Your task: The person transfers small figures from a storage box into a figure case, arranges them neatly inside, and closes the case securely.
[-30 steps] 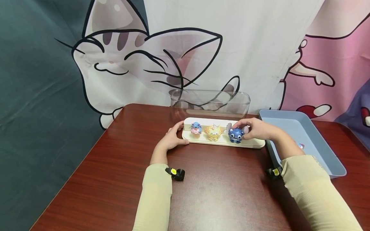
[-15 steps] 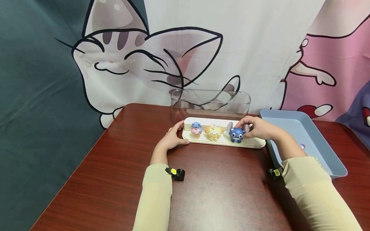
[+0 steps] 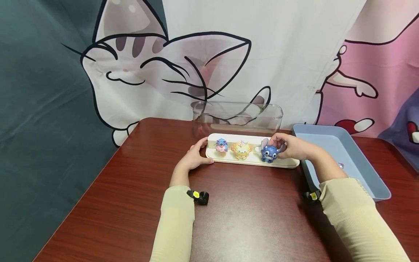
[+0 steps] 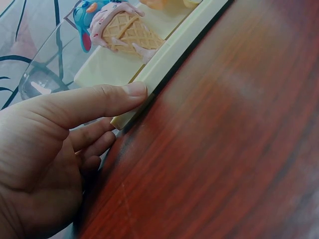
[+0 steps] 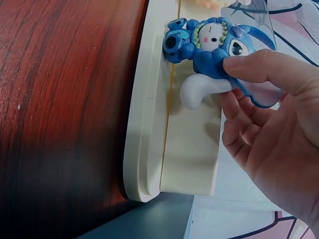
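Observation:
A cream display base with a raised back step lies across the table. My left hand grips its left end, the thumb on the front edge and the other fingers curled at the end. My right hand pinches a blue big-eared figurine by its head, near the right part of the base. In the right wrist view the figurine leans slightly, a white tail-like part sticking out. Left of it stand a yellow figurine and a blue-headed ice-cream-cone figurine.
Behind the base stands a clear plastic cover. A blue-grey tray sits at the right, with a small colourful item inside, partly hidden by the right arm. A cartoon-printed curtain hangs behind the brown table.
The blue figurine has shifted slightly to the right along the base and tilted a little, moved by my right hand. My left hand stays at the base's left end.

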A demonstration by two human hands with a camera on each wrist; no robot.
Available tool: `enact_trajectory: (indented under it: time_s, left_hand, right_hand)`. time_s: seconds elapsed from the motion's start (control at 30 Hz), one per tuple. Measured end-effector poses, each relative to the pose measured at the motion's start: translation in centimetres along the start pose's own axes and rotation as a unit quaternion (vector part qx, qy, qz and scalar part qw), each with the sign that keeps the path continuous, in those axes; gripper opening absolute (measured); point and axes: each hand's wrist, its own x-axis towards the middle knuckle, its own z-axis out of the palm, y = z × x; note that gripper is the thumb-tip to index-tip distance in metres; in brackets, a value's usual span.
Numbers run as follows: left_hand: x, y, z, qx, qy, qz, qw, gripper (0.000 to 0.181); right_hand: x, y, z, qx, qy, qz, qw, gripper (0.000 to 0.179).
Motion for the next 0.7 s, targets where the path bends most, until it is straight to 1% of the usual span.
enact_trajectory:
  time_s: [0.13,0.3,0.5,0.6,0.7]
  left_hand:
    - [0.03,-0.04,0.08,0.000,-0.004,0.001,1.0000,0.093]
    - [-0.05,0.04,0.00,0.002,0.004,0.002,1.0000,0.092]
    - [-0.10,0.00,0.08,0.000,0.000,0.003,1.0000,0.091]
    - [-0.11,-0.05,0.14,-0.003,0.002,0.003,1.0000,0.091]
    - [-0.08,-0.09,0.23,-0.002,0.002,0.005,1.0000,0.091]
  right_hand:
    - [0.12,0.33,0.05,-0.003,-0.005,0.002,1.0000,0.038]
    - [0.21,0.49,0.10,-0.004,0.002,-0.010,0.9999,0.038]
    - [0.17,0.67,0.24,-0.016,0.009,-0.003,0.9998,0.039]
    - [0.16,0.79,0.31,-0.020,0.015,-0.014,0.9996,0.038]
    - [0.01,0.90,0.29,-0.014,0.019,-0.039,0.9989,0.037]
